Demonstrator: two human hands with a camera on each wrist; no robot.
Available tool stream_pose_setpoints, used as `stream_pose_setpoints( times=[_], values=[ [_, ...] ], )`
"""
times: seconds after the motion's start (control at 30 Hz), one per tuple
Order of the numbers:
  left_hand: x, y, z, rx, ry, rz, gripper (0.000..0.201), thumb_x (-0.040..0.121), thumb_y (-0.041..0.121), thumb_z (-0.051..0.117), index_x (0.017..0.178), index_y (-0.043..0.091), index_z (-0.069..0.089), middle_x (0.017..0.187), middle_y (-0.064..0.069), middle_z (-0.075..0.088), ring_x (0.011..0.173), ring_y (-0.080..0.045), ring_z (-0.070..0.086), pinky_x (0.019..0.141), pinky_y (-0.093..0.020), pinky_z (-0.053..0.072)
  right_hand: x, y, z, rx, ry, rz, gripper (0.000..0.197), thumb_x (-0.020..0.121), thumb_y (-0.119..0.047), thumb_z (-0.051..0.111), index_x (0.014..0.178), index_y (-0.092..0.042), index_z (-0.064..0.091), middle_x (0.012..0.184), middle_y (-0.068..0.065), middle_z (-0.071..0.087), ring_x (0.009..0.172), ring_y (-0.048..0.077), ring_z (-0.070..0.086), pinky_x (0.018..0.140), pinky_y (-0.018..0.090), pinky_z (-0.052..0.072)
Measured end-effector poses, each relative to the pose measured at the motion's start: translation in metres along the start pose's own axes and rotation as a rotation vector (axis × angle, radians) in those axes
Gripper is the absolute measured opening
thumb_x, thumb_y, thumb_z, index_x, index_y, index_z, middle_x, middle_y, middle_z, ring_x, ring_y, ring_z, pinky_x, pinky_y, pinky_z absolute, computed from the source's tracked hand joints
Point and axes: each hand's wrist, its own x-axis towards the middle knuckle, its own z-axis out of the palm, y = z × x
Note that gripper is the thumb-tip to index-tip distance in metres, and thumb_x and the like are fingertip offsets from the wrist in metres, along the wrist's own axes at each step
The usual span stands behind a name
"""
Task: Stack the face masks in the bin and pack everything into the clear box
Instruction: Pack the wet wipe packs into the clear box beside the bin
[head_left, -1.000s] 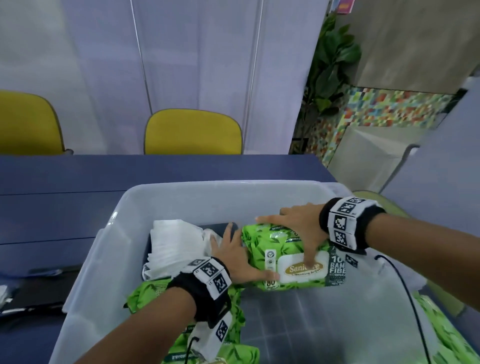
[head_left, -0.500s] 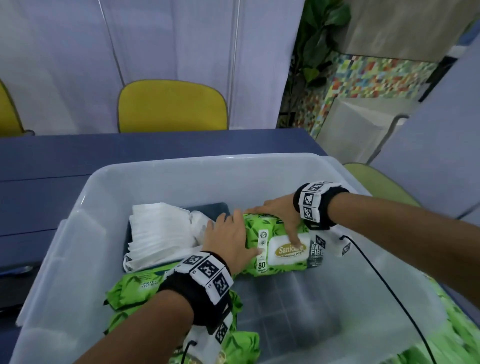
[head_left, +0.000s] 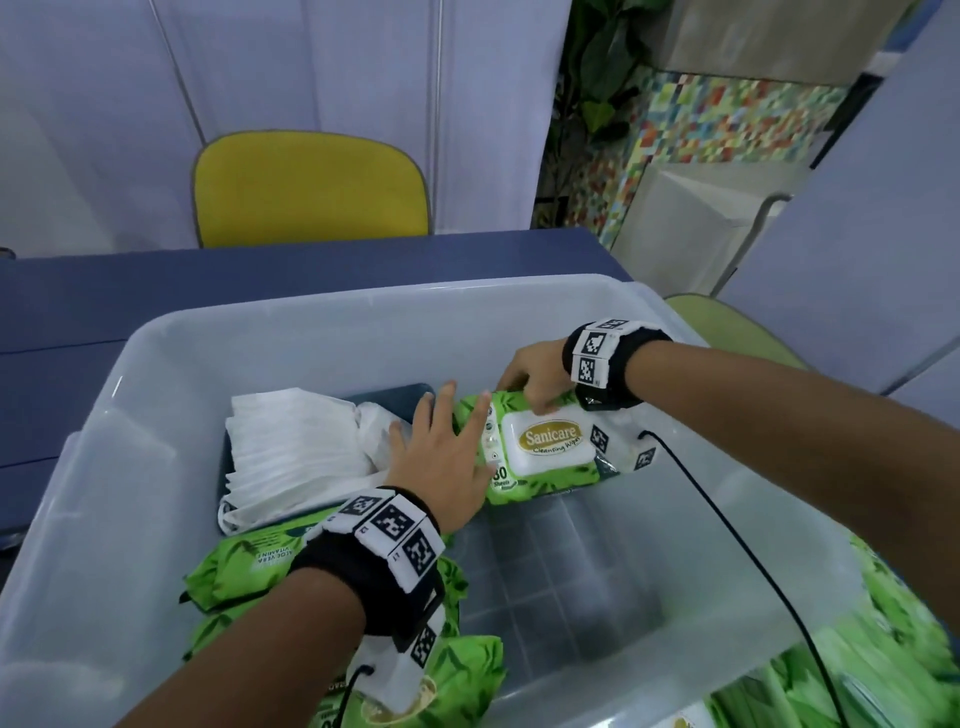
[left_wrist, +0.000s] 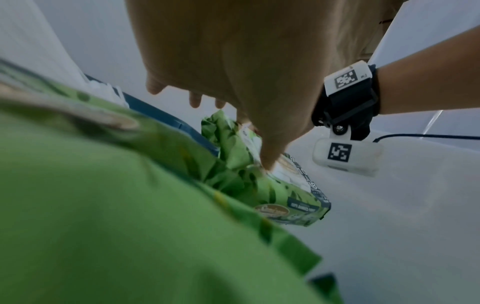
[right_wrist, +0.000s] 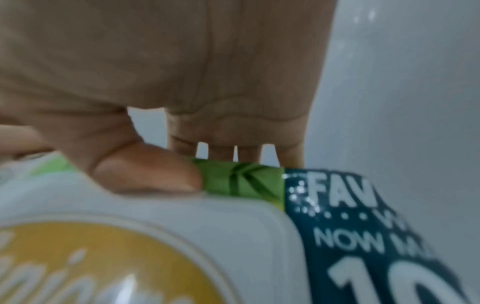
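A green wet-wipes pack (head_left: 545, 441) with a white lid lies inside the clear box (head_left: 363, 306), towards its back. My left hand (head_left: 447, 415) rests flat on the pack's left end, fingers straight and spread. In the left wrist view the thumb presses the wipes pack (left_wrist: 272, 191). My right hand (head_left: 524, 395) grips the pack's far edge. The right wrist view shows its thumb (right_wrist: 145, 170) on top beside the lid and its fingers curled behind the edge. A stack of white face masks (head_left: 296, 441) sits in a dark blue bin (head_left: 400, 392) left of the pack.
More green wipes packs (head_left: 244, 566) lie in the box's near left corner under my left forearm. Other green packs (head_left: 883, 649) lie outside the box at the right. The box stands on a blue table (head_left: 156, 291), with a yellow chair (head_left: 311, 187) behind it.
My right hand has drawn back from the pack's lid to its far edge and now pinches it. The left hand stays on the pack's left end. The camera has tilted down.
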Motion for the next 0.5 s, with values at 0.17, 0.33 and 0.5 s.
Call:
stream_pose_setpoints(
  times=[0.17,0.33,0.5],
  values=[
    [-0.001,0.001,0.001,0.063,-0.167,0.09,0.113,0.076,0.067,0.058,0.15,0.018,-0.012,0.157,-0.003,-0.021,0.144,-0.027,-0.019,0.112,-0.062,0.0,0.004,-0.002,0.013,0.011,0.05,0.044,0.053,0.088,-0.003,0.042,0.138,-0.016,0.05,0.139,0.008,0.052,0.125,0.026,0.047,0.1,0.032,0.038],
    [0.0,0.01,0.004,0.161,-0.125,0.132,0.096,0.087,0.056,0.053,0.151,0.014,-0.006,0.159,-0.007,-0.011,0.146,-0.023,-0.012,0.114,-0.057,-0.002,0.019,-0.003,0.02,-0.077,0.129,0.077,0.044,0.095,-0.014,0.039,0.138,-0.016,0.047,0.141,0.007,0.05,0.126,0.028,0.047,0.102,0.035,0.039],
    [0.016,0.016,0.001,0.223,-0.033,0.158,0.069,0.098,0.046,0.037,0.148,0.006,0.014,0.152,-0.015,0.024,0.141,-0.028,0.025,0.117,-0.043,0.012,0.008,-0.002,0.014,-0.218,0.208,0.039,0.04,0.093,-0.023,0.048,0.133,-0.019,0.051,0.131,0.008,0.056,0.114,0.028,0.055,0.092,0.035,0.046]
  ],
)
